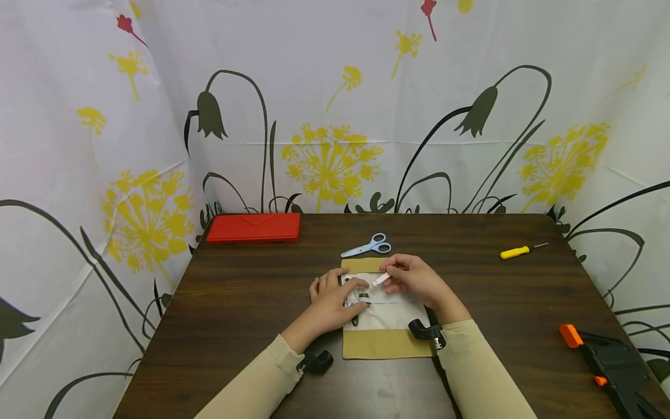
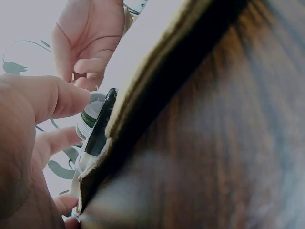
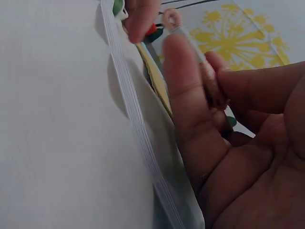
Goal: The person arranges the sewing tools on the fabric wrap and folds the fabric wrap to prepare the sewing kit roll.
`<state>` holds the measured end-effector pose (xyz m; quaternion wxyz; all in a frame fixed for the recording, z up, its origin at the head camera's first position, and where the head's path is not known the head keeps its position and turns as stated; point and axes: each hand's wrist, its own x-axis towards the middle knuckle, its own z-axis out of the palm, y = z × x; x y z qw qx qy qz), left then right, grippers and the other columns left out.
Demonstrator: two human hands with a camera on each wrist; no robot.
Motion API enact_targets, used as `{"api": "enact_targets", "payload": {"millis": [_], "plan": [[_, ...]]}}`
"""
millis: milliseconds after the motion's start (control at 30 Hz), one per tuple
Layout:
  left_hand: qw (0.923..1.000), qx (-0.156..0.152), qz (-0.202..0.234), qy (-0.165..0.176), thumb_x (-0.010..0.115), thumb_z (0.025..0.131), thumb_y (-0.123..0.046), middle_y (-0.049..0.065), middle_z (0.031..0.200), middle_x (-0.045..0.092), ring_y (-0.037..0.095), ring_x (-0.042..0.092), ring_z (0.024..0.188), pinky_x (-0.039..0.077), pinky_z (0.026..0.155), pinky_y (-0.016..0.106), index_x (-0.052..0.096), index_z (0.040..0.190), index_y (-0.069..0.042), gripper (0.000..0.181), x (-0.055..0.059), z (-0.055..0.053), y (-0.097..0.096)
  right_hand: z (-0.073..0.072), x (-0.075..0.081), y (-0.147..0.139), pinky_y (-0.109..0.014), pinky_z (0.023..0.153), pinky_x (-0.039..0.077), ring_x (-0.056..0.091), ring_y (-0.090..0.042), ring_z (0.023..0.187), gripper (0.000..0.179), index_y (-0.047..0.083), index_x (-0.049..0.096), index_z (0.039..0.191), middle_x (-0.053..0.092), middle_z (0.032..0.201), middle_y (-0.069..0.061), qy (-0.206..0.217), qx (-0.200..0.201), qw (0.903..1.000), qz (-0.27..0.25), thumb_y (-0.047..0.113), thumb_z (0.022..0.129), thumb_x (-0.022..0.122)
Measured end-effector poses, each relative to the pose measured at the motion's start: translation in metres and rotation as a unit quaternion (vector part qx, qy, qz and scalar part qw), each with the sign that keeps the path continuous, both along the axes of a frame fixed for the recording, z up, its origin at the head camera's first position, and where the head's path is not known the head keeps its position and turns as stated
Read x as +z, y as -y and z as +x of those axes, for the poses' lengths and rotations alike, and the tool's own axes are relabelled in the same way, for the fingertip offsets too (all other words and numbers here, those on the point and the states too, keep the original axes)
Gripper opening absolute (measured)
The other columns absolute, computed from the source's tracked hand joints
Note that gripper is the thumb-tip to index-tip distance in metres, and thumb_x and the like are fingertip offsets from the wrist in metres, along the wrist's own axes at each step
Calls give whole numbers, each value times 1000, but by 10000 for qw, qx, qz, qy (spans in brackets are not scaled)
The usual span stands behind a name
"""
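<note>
A tan-edged cloth organizer [image 1: 387,344] lies unrolled on the table, a white elastic band [image 1: 387,302] running across its pale middle. My right hand [image 1: 413,280] pinches a small, slim pink-and-white item [image 3: 193,43] with a looped end above the cloth; its exact kind is unclear. My left hand [image 1: 332,302] rests on the organizer's left part, fingers loosely spread. Thumb and index finger lie on either side of a spool of green and white thread [image 2: 88,117]. Beside the spool is a slim black object [image 2: 101,125], partly hidden, at the cloth's edge.
Light blue scissors [image 1: 369,247] lie just beyond the organizer. A red case [image 1: 253,227] sits at the back left. At the right are a yellow-handled screwdriver [image 1: 515,252] and a black-and-orange clamp-like tool [image 1: 609,364] near the table edge.
</note>
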<state>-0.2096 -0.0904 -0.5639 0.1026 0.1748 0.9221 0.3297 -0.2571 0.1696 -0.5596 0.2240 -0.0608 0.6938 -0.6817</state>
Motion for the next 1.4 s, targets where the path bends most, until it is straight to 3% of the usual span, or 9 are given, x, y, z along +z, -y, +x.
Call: {"api": "enact_targets", "payload": {"millis": [67, 167, 333, 600, 833, 1133, 1400], "plan": [[9998, -46, -151, 100, 72, 103, -42, 18, 172, 28, 48, 17, 160, -2, 123, 80, 71, 137, -42, 34, 1, 0, 0, -1, -2, -1, -33, 78, 68, 74, -19, 87, 19, -8, 65, 124, 69, 116, -17, -108, 84, 9996, 236, 5, 112, 57], [9993, -99, -303, 216, 68, 105, -42, 16, 176, 24, 48, 9, 164, -5, 123, 80, 72, 138, -47, 33, 3, 1, 0, -2, -5, -3, -33, 74, 67, 73, -20, 82, 16, -4, 68, 122, 68, 104, -15, -313, 238, 9972, 637, 4, 111, 58], [9993, -210, -79, 299, 65, 107, -35, 15, 176, 25, 49, -4, 168, -16, 121, 81, 74, 136, -44, 32, 3, 4, -5, -1, -9, -3, -28, 72, 65, 68, -18, 80, 16, 1, 69, 123, 64, 97, -10, -582, 676, 9912, 975, 5, 112, 58], [9986, -177, 429, 266, 66, 109, -34, 18, 172, 31, 54, -5, 165, -20, 119, 82, 78, 123, -35, 19, 2, 4, -6, -1, -7, 0, -27, 67, 64, 66, -19, 77, 14, -2, 68, 121, 62, 95, -12, -681, 539, 9917, 948, 1, 109, 60], [9990, -265, 290, 213, 67, 108, -33, 16, 173, 30, 53, -6, 167, -19, 119, 81, 78, 122, -41, 19, 0, 4, -6, -1, -10, -1, -28, 66, 65, 65, -19, 77, 14, 0, 69, 121, 63, 93, -13, -844, 490, 9895, 1065, 3, 108, 64], [9982, -382, 361, 281, 67, 109, -31, 17, 175, 28, 54, -8, 166, -23, 118, 81, 77, 118, -42, 17, 0, 4, -5, 1, -12, -6, -26, 69, 62, 64, -20, 80, 26, 0, 69, 125, 65, 98, -12, -1088, 846, 9855, 989, 1, 100, 75], [9984, -383, 288, 307, 67, 109, -32, 16, 175, 27, 52, -9, 167, -22, 119, 81, 76, 115, -43, 16, 0, 3, -6, 1, -12, -6, -28, 70, 64, 66, -20, 79, 26, 1, 69, 126, 66, 97, -11, -999, 825, 9878, 868, 0, 100, 74]]}}
